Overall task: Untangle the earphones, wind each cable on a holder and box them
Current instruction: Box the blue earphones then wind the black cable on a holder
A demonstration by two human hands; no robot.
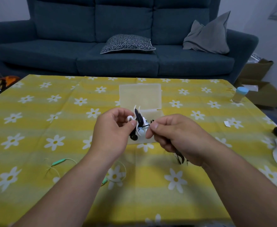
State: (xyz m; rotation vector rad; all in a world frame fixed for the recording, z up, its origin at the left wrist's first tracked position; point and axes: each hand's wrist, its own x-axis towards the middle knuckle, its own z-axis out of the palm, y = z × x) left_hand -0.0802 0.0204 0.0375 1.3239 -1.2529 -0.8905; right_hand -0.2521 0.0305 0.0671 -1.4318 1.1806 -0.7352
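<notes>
Head view, left hand (113, 130): centre of frame, raised above the table; thumb and fingers curled round the white holder (130, 119).
Head view, right hand (175, 136): just right of centre; thumb and forefinger pinch the black cable (144, 126), and spare loops hang beneath the palm.
Cable span: short and near taut between the two hands.
Black earbud (133, 137): dangles just below the left thumb, beside the holder.
Box (141, 95): translucent and open with its lid laid back, directly behind the hands; contents cannot be told.
Green earphones (61, 161): loose on the yellow tablecloth (36, 128), lower left, not yet wound.
Step (judged): winding the black cable onto the holder; early to middle of the task.
Method (judged): keep the span short and lightly tensioned. Lay turns side by side. Release the hanging loops one at a time so they do not knot.
Risk (judged): the loose earbud may snag a turn. Slack could let the windings slip off the holder.
</notes>
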